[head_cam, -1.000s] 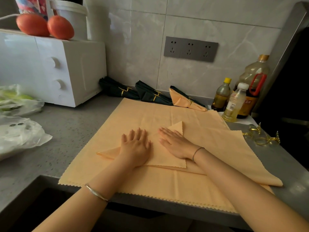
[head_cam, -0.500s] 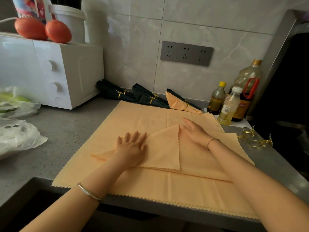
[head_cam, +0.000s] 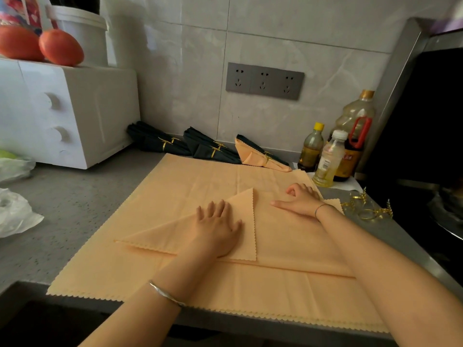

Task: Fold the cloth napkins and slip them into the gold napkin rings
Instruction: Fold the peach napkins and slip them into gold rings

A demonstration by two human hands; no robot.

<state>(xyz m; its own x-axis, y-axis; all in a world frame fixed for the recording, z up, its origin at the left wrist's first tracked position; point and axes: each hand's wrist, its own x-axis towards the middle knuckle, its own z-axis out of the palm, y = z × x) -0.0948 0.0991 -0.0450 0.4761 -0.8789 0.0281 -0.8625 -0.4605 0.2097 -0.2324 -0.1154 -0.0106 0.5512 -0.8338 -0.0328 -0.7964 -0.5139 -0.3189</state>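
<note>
We see left hand (head_cam: 218,229) flat, pressing folded napkin (head_cam: 172,234) near counter (head_cam: 75,209) front edge; right hand (head_cam: 299,201) curled at its right corner, grip unclear; gold rings (head_cam: 368,211) beside.

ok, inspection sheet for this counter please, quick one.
Surface: grey counter, mostly under cloth.
Job's things: top peach napkin partly folded; loose gold rings at right; ringed napkins by the wall.
Clutter: plastic bags, bottles, white oven with tomatoes.
Hands: left hand flat on the folded flap; right hand fingers curled on the napkin, grip unclear.
Cables: nothing seen.
Surroundings: tiled wall, socket panel.
</note>
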